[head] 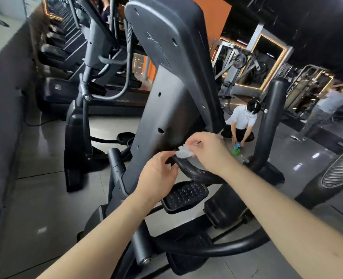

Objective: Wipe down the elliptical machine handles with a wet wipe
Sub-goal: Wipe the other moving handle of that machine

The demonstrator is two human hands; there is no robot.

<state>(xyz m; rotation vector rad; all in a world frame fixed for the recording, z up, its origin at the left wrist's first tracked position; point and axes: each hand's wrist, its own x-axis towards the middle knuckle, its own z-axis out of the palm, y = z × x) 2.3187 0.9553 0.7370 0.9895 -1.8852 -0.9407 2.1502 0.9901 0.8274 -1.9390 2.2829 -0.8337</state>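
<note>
Just below the console mast [166, 109], a left hand [156, 176] at eight o'clock and a right hand [208, 150] at three pinch a crumpled wet wipe [183, 153] in curled fingers [167, 156] atop a curved black handle [188, 171] (wiping seems barely begun; the tall upright handle [275, 109] at two o'clock looks yet to do).

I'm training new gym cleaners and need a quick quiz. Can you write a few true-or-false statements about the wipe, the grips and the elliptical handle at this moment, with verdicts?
1. Both the left grip and the right grip pinch the wet wipe. True.
2. The wet wipe lies spread flat on the foot pedal. False: it is bunched up between the two grips at the upper end of the curved black handle, and the pedal below is bare.
3. A crouching person is on the floor beyond the machine. True.
4. The wet wipe is orange. False: it is white.
</note>
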